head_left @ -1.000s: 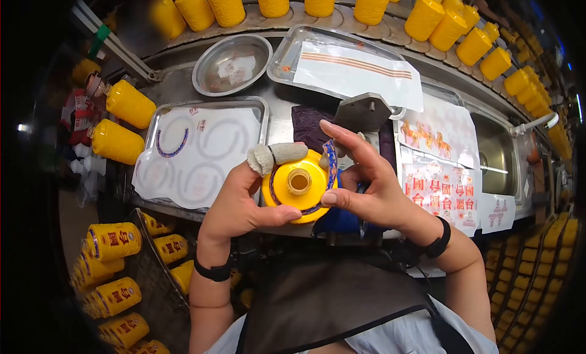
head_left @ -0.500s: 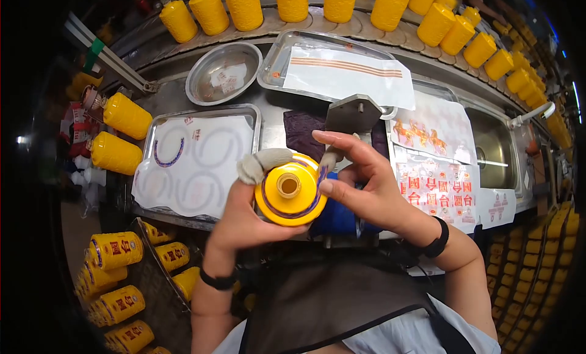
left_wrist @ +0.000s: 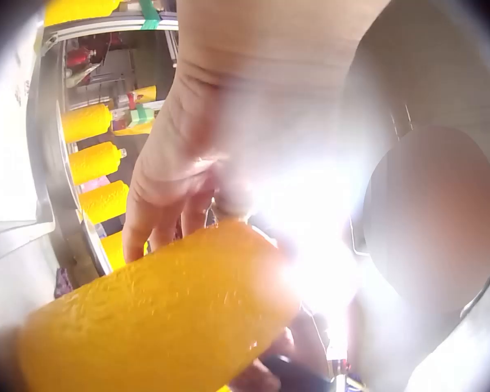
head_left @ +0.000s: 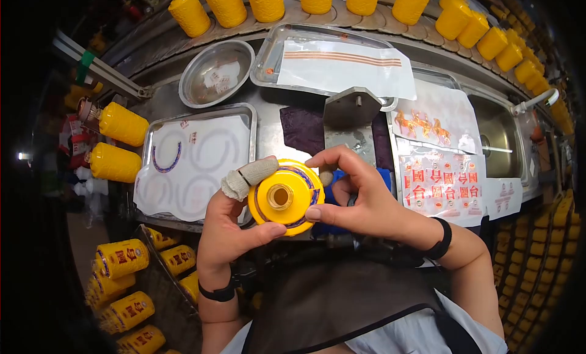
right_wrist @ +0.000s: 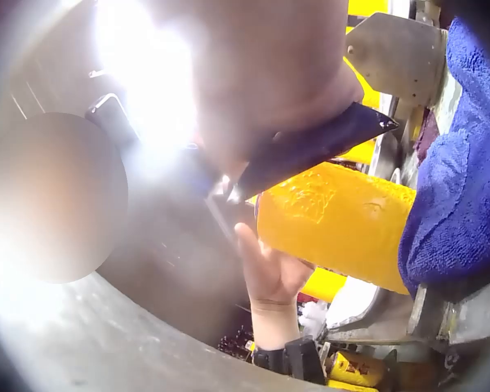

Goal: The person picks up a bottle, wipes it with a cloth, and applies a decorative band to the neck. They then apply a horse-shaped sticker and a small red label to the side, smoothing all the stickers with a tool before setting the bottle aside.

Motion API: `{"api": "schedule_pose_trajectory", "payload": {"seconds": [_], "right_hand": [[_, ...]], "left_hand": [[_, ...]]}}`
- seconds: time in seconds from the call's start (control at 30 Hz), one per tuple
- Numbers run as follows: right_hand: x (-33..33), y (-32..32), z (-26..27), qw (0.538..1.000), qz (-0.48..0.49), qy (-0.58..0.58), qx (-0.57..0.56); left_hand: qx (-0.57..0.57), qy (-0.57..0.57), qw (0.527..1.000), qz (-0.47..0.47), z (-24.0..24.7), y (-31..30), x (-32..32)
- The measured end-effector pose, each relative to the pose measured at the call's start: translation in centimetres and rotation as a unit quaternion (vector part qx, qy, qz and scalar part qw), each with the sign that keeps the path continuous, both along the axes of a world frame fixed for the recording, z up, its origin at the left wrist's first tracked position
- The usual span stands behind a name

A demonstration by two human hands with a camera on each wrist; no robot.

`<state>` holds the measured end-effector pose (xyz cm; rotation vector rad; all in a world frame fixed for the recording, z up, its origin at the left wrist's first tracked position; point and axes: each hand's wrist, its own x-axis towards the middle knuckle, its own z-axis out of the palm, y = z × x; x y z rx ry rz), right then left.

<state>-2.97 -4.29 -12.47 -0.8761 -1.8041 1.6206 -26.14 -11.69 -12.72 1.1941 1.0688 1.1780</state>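
In the head view, the left hand [head_left: 229, 232], with a pale fabric cover on a finger, grips a yellow bottle [head_left: 296, 199], its open neck towards the camera. A blue and red patterned band [head_left: 315, 196] curves around the shoulder. The right hand [head_left: 369, 198] holds the bottle's right side, forefinger at the upper edge and thumb on the shoulder by the band. The left wrist view has the bottle [left_wrist: 163, 306] beneath the left hand [left_wrist: 196, 139]. By the right hand [right_wrist: 269, 90] in the right wrist view is a dark pointed piece [right_wrist: 310, 151], partly hidden.
Left is a tray [head_left: 254, 131] with a sheet bearing one curved band. Behind stand a metal bowl [head_left: 190, 79] and a metal bracket [head_left: 351, 109]. Printed sheets [head_left: 442, 183] and a sink [head_left: 500, 146] lie right. Blue cloth [right_wrist: 465, 196] touches the bottle; yellow bottles line the back.
The bottle and both hands have moved left in the head view. The band's right end, earlier raised at the right fingers, now lies against the shoulder. The right forefinger has bent down onto the bottle's edge.
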Motion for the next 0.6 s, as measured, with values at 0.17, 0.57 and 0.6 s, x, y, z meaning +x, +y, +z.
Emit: {"api": "schedule_pose_trajectory", "payload": {"seconds": [0.17,0.57,0.6], "right_hand": [[0.1,0.3,-0.7,0.991,0.023,0.07,-0.111],[0.6,-0.3,-0.4,0.997,0.008,0.056,-0.057],[0.4,-0.3,-0.5,0.996,0.002,0.064,-0.059]], "left_hand": [[-0.004,0.004,1.0,0.007,0.1,-0.1,0.2],[0.025,0.013,0.999,0.028,-0.3,-0.1,3.2],[0.026,0.008,1.0,0.015,-0.2,0.2,2.9]]}}
